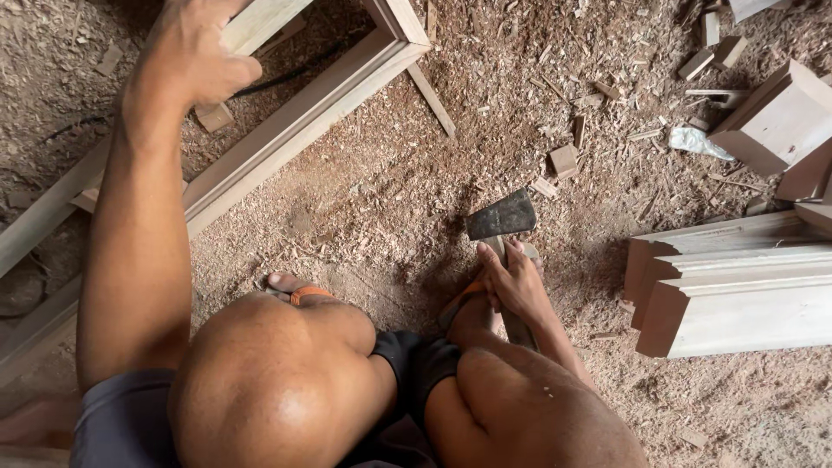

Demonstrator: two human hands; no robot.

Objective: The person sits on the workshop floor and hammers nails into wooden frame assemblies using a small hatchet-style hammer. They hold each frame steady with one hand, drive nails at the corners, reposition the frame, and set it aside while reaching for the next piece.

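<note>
Left hand (195,52) on frame (295,121), right hand (516,286) gripping hatchet (503,217)

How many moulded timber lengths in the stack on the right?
3 visible: top one, middle one and the bottom, nearest one, lying side by side with ends toward the hatchet. More may be hidden past the frame edge.

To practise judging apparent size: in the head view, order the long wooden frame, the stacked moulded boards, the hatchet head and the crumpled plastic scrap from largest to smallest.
1. long wooden frame
2. stacked moulded boards
3. hatchet head
4. crumpled plastic scrap

The scrap lies farther from the camera, so its last place is less certain.
</note>
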